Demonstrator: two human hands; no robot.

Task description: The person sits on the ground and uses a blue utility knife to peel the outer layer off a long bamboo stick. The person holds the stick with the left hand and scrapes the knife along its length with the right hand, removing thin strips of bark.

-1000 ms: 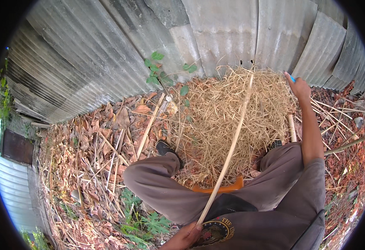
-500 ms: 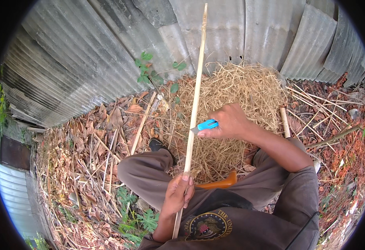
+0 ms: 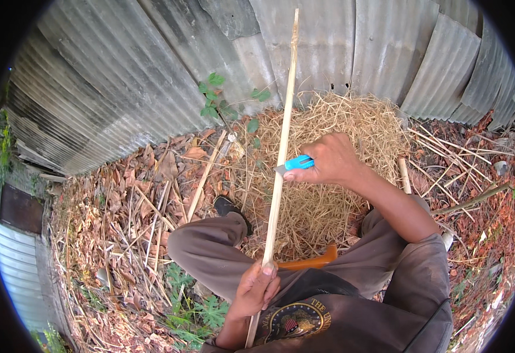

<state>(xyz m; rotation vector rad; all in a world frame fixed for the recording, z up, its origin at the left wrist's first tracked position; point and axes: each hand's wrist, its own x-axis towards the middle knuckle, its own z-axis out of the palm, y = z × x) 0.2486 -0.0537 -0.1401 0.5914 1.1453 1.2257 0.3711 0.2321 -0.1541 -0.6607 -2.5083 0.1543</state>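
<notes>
A long, pale bamboo strip [image 3: 277, 203] slants up and away from my lap, its far end reaching in front of the metal fence. Low down, my left hand [image 3: 256, 289] is wrapped round it, thumb on top, with the near end passing beside my shirt. My right hand [image 3: 330, 160] grips a blue utility knife [image 3: 299, 164]. The knife's short blade lies against the strip's right side, around mid-length. Whether the edge bites into the bamboo cannot be made out.
Dry straw [image 3: 351, 135] is heaped beyond my knees, before a corrugated metal fence [image 3: 304, 65]. An orange curved object [image 3: 310, 259] rests between my legs. Dead leaves [image 3: 122, 235] and loose sticks [image 3: 206, 176] cover the ground. Green weeds [image 3: 207, 309] grow at lower left.
The knife in my right hand has slid a little farther up the bamboo strip, away from my left hand. My left hand keeps its hold; the whole view has shifted slightly.
</notes>
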